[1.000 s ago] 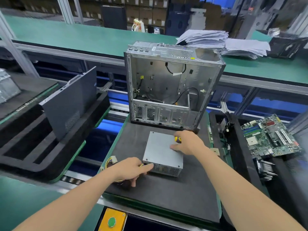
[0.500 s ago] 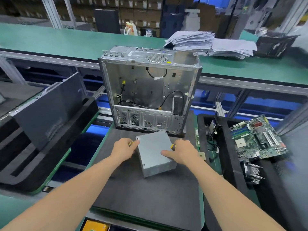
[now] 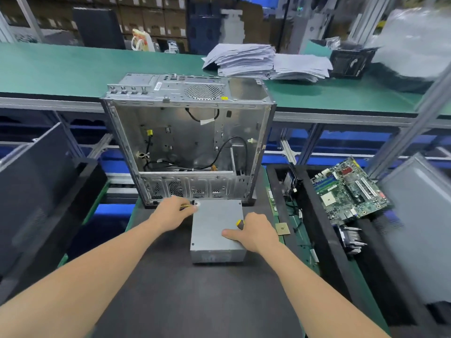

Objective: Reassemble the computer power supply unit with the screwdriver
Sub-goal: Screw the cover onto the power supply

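The fingers of the left hand (image 3: 170,212) curl round a bunch of yellow and black wires (image 3: 183,206) at the far left corner of the power supply (image 3: 214,226). The fingertips are at that corner. The left arm reaches in from the lower left.

The fingers of the right hand (image 3: 255,231) close round the screwdriver (image 3: 240,223); only the yellow and black end of its handle shows above the hand. The right thumb lies flat on the top of the power supply near its right edge, and the palm is against the right side. The right arm comes in from the lower right.

The power supply is a plain grey metal box with a flat top and small screws at the corners. It lies on a dark mat (image 3: 183,293), between the two hands. Just behind it stands the open computer case (image 3: 190,142), with loose black cables inside.

To the right, a green circuit board (image 3: 349,191) leans in a black tray, and a small square chip (image 3: 282,228) lies near the right hand. A dark panel (image 3: 31,181) leans on the left. Stacks of paper (image 3: 244,61) lie on the green bench (image 3: 73,69) behind.
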{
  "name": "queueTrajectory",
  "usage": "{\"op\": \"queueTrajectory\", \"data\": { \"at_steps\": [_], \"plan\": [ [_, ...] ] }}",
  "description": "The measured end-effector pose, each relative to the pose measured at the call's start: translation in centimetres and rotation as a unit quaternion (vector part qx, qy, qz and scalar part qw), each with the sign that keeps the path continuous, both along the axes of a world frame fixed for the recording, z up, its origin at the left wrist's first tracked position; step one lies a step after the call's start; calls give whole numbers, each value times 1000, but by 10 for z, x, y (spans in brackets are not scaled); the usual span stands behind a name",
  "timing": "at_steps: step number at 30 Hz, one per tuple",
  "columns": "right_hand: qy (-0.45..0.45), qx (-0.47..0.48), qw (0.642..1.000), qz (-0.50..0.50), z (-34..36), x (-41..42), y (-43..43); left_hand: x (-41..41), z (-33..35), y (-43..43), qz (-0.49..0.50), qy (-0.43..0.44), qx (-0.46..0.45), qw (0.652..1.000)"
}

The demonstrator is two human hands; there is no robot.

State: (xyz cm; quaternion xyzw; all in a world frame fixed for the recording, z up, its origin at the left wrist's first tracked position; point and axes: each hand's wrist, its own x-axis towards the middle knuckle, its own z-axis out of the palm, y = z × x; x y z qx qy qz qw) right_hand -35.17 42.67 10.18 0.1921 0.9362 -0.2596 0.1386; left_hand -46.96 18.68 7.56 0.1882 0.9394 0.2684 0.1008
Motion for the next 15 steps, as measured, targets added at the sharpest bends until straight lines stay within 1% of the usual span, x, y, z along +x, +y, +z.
{"op": "queueTrajectory", "data": {
  "at_steps": [4,5,6,7,8,9,10,11,12,13,14,15],
  "plan": [
    [1,15,1000,-27,0,3,-5,-16,4,-7,-63,35,-19,997],
    [0,20,999,-26,1,3,-5,-18,5,-11,-63,26,-22,997],
    [-3,23,999,-26,1,4,-6,-19,5,-17,-66,5,-46,997],
    [-7,23,999,-26,2,4,-6,-19,5,-25,-79,-25,-88,993],
    [-11,20,999,-26,3,4,-6,-20,5,-34,-103,-77,-131,983],
    [-13,19,999,-26,5,4,-7,-18,4,-44,-120,-145,-158,969],
    [-15,20,999,-24,6,4,-7,-16,2,-53,-126,-212,-170,954],
    [-16,24,999,-22,7,4,-8,-13,0,-61,-123,-250,-179,944],
    [-18,28,999,-20,8,4,-9,-9,-2,-67,-121,-242,-189,944],
    [-20,32,999,-20,8,4,-9,-6,-4,-69,-121,-190,-207,952],
    [-22,35,999,-20,8,4,-9,-4,-7,-70,-123,-109,-237,958],
    [-23,37,999,-21,8,4,-10,-2,-10,-70,-126,-22,-264,956]
  ]
}}
